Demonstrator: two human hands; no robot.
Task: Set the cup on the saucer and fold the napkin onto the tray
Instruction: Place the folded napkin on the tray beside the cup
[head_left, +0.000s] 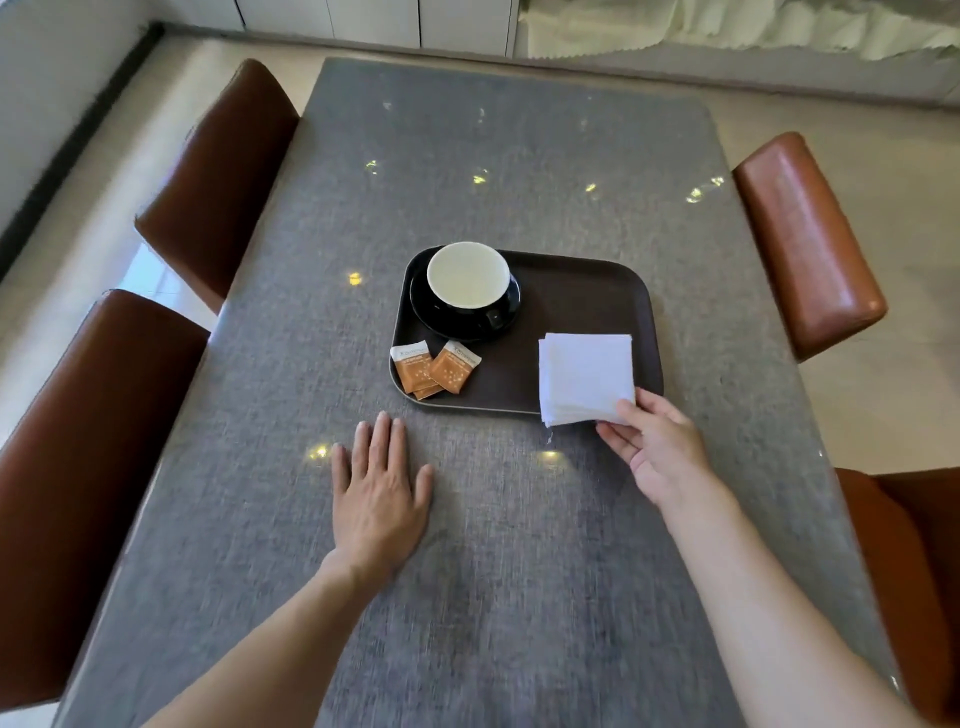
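Napkin (586, 376) placement is the step in hand: judged best finished by sliding the folded square fully inside the tray (582, 291), since its near edge overhangs the rim, then releasing cleanly. Right hand (657, 447) pinches the napkin's near right corner. Left hand (382, 491) lies flat and spread on the bench (493, 571), holding nothing, well apart from the napkin. Cup (467, 275) sits on the saucer (511, 296).

Grey table (493, 519) — tray (582, 291), left hand (379, 493)
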